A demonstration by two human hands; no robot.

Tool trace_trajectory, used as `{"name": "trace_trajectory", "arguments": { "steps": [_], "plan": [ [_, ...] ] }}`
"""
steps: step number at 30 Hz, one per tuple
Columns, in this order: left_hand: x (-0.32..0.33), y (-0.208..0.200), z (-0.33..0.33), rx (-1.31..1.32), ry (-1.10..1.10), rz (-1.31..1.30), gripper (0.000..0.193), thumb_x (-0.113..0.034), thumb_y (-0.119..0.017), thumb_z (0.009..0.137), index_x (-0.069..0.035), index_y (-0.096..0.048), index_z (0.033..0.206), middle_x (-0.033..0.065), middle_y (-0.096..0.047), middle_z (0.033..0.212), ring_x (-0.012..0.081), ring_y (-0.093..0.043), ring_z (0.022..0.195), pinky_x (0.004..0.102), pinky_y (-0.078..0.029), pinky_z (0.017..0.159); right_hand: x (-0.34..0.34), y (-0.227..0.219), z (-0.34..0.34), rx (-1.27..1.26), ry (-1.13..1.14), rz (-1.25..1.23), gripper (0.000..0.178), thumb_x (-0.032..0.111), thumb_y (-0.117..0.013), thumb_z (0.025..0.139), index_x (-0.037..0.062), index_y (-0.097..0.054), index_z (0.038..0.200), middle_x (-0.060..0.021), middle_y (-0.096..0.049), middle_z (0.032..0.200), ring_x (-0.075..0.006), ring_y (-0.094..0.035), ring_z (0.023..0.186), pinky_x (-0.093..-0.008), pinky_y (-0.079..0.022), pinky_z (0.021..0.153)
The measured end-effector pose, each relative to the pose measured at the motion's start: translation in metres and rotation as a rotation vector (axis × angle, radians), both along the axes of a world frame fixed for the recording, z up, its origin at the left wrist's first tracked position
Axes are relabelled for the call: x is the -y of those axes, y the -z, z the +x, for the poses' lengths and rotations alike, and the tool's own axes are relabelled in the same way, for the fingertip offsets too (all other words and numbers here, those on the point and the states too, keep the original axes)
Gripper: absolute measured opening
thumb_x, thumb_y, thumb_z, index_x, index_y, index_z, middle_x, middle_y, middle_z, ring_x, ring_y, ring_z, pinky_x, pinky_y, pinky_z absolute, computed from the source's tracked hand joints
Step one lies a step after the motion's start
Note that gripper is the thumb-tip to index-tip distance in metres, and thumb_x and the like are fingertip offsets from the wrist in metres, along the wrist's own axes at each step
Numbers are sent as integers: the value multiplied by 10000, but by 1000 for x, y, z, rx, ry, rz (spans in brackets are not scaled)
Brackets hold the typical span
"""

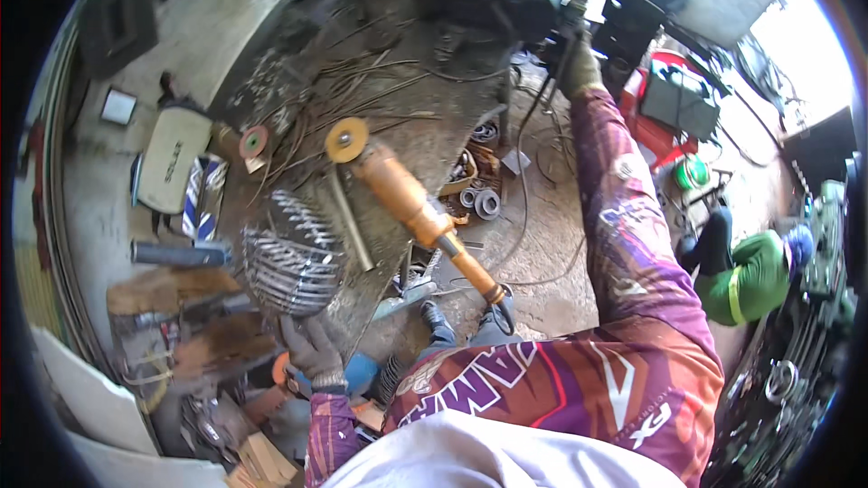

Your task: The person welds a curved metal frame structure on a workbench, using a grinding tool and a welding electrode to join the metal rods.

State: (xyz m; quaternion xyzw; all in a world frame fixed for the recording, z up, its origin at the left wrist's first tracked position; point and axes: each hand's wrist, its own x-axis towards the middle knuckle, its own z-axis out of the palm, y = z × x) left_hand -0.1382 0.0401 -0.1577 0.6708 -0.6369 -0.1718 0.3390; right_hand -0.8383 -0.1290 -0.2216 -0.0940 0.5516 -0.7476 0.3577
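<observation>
The gloved left hand, the nearer one, meets the near edge of the ribbed metal piece just ahead, the orange grinder slants disc-end forward-left, and the gloved right hand reaches farthest, neither grip's closure clear.

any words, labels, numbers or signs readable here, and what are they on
I won't copy wording, but lettering shows here:
Beige panel: one short dark word, legible.
Shirt: large white letters across the front, partly lost in folds; smaller lettering toward the right is too small to read fully.
Purple sleeve: pale marks, too distorted to read.
Yellow disc: any print is too small to read.
</observation>
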Motion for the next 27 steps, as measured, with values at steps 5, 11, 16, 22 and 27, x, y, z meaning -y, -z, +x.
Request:
{"name": "trace_trajectory", "arguments": {
  "steps": [5,11,16,22,27],
  "plan": [
    [11,4,-2,186,39,-39,662,-366,-570,1008,59,-354,1468,274,-438,1461,377,-448,1358,438,-343,1135,-6,17,-27,201,-71,-197,671,668,-423,987,63,-613,1207,-136,-695,1013,-279,-681,872,-423,-566,754],
    [14,0,-10,162,30,-3,665,-412,-552,1018,39,-364,1469,260,-447,1457,373,-480,1335,423,-383,1108,-1,50,-56,-21,-144,-314,565,559,-404,1044,51,-618,1165,-154,-699,1036,-279,-685,929,-416,-561,862],
    [13,-2,-7,245,7,-23,682,-424,-577,1000,29,-374,1468,257,-461,1448,376,-485,1330,420,-394,1097,0,13,-38,85,4,-353,491,490,-385,1071,61,-609,1158,-140,-673,1040,-261,-656,965,-417,-535,917],
    [16,-7,-15,132,-37,14,689,-400,-626,967,28,-394,1454,255,-489,1432,388,-493,1314,432,-396,1086,-19,-22,-72,-719,417,-45,429,420,-454,1055,39,-651,1076,-81,-694,945,-213,-660,823,-329,-526,771],
    [14,-2,-6,244,-30,-8,691,-341,-690,923,39,-416,1430,260,-524,1388,398,-514,1281,438,-399,1077,-121,-83,-34,-569,356,305,469,444,-556,974,17,-620,1158,-65,-670,900,-142,-631,721,-302,-513,647]
  ]
}}
